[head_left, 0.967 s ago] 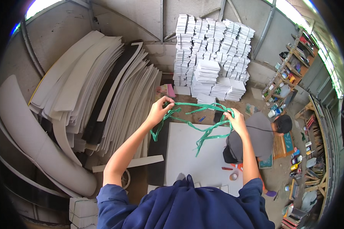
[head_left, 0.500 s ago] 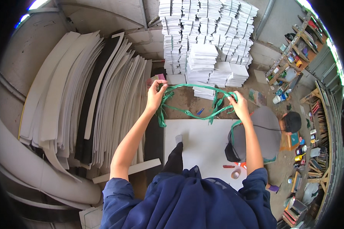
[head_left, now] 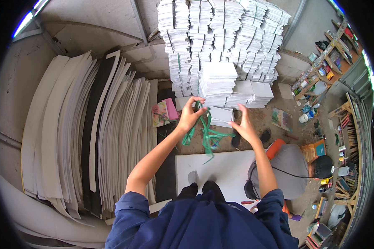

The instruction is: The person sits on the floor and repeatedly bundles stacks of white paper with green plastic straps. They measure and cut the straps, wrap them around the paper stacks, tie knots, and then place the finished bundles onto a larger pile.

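A bundle of green plastic twine (head_left: 206,135) hangs from my left hand (head_left: 189,117), whose fingers are pinched around its upper part. The loose strands dangle in the air over the floor, some trailing towards the right. Apart from the twine, my right hand (head_left: 247,128) is raised with thumb and fingers spread, nothing in it. Behind both hands stand short stacks of white sheets (head_left: 219,117). A white board (head_left: 232,164) lies beneath, with my feet on it.
Tied white bundles (head_left: 220,25) are piled high against the back wall. Large upright sheets (head_left: 58,137) lean at the left. A co-worker in a grey shirt (head_left: 289,172) bends low at the right, near shelves of paints and tools (head_left: 349,153). A red-handled tool (head_left: 248,202) lies on the board.
The twine, stretched in a loop between both hands before, now hangs from my left hand alone. My right hand has let go. My second foot now shows on the board.
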Demonstrator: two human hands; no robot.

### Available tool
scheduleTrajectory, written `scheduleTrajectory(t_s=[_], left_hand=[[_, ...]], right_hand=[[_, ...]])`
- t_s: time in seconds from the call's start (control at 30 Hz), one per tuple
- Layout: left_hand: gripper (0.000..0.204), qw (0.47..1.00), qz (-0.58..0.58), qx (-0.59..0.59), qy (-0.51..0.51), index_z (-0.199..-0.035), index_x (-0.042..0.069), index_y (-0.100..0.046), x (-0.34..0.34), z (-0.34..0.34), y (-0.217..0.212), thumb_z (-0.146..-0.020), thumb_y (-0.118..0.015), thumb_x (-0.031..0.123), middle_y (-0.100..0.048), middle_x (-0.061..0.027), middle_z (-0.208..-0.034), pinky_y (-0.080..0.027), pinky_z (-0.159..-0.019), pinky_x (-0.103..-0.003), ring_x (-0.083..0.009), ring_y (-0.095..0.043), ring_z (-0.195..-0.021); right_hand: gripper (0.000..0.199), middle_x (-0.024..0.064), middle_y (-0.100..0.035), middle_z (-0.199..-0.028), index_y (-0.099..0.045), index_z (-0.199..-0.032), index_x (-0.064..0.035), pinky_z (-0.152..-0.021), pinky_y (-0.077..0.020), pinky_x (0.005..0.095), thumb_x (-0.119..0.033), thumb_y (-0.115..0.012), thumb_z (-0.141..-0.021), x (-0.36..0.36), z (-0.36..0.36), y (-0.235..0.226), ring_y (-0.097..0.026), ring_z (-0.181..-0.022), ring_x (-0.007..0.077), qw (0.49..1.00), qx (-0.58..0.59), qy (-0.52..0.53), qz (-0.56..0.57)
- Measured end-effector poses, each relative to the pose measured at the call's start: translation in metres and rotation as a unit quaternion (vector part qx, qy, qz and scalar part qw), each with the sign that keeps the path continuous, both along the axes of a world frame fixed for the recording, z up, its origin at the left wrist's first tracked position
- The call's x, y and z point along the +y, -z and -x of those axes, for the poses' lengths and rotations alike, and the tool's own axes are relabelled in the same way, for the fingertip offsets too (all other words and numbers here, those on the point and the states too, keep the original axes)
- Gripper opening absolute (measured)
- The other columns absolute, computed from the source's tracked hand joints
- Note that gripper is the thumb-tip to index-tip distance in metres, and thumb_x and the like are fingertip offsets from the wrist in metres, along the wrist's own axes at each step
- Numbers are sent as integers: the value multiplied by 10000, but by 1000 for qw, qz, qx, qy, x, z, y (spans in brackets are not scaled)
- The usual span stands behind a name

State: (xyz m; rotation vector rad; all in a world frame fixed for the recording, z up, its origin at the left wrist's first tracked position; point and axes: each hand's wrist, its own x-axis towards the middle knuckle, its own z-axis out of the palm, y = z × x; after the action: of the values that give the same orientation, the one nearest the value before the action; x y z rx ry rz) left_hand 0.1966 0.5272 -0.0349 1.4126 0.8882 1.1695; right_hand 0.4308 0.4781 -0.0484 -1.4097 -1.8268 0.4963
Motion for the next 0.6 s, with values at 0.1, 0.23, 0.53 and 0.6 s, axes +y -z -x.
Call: scheduleTrajectory(t_s=[0.1, 0.23, 0.53, 0.6], left_hand=[[258, 998, 37, -48, 30, -1000, 62, -492, 28, -25, 2, -772, -610, 43, -499, -22, -1011, -374, -848, -242, -111, -451, -984], [301, 990, 102, -73, 61, -1107, 64, -477, 61, -49, -7, -826, -570, 118, -482, -40, -1108, -412, -834, -257, -116, -493, -947], [385, 955, 130, -171, -204, -1123, 77, -468, 142, 44, 33, -768, -616, 101, -509, 13, -813, -415, -519, -217, -75, -478, -611], [411, 924, 138, -233, -269, -1154, 77, -445, 154, 73, 30, -772, -597, 99, -527, 9, -813, -418, -487, -214, -87, -488, -549]], right_hand=[[792, 183, -274, -1323, -216, -1297, -36, -1012, -242, 371, -217, -701, -698, 34, 28, -6, -269, -1241, 300, 989, 22, -133, 67], [548, 103, -512, -1077, -364, -1199, -42, -821, -422, 322, -192, -652, -757, 94, 19, 28, -513, -971, 207, 957, 128, -178, 193], [181, -56, -351, -545, -470, -785, -96, -378, -272, 190, -232, -433, -899, 183, -65, 38, -317, -432, 26, 890, 388, 37, 237], [123, -76, -322, -530, -485, -865, -115, -354, -239, 173, -230, -451, -894, 197, -116, 49, -302, -403, 25, 864, 449, 63, 219]])
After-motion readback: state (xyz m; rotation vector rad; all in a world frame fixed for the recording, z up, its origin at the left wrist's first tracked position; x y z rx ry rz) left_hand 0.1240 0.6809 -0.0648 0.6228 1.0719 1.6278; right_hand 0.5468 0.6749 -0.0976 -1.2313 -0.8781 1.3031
